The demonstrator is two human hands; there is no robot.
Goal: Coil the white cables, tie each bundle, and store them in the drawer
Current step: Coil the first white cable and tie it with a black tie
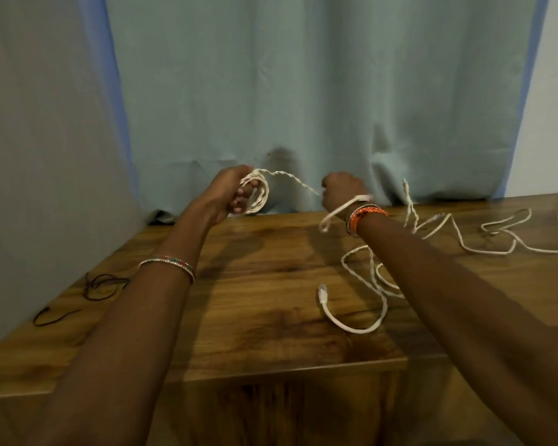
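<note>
My left hand point(231, 193) is raised above the far edge of the wooden table point(258, 304) and grips a small coil of white twisted cable point(257, 193). A strand of that cable runs right to my right hand point(340, 191), which is closed on it at the same height. The cable drapes over my right wrist and falls in loose loops point(364, 278) onto the table, ending in a white plug point(322, 292). A second white cable point(503, 235) lies spread out at the far right of the table.
Thin dark cords point(100, 286) lie near the table's left edge. A pale blue curtain point(303, 91) hangs right behind the table. The table's front edge runs across the lower part of the view.
</note>
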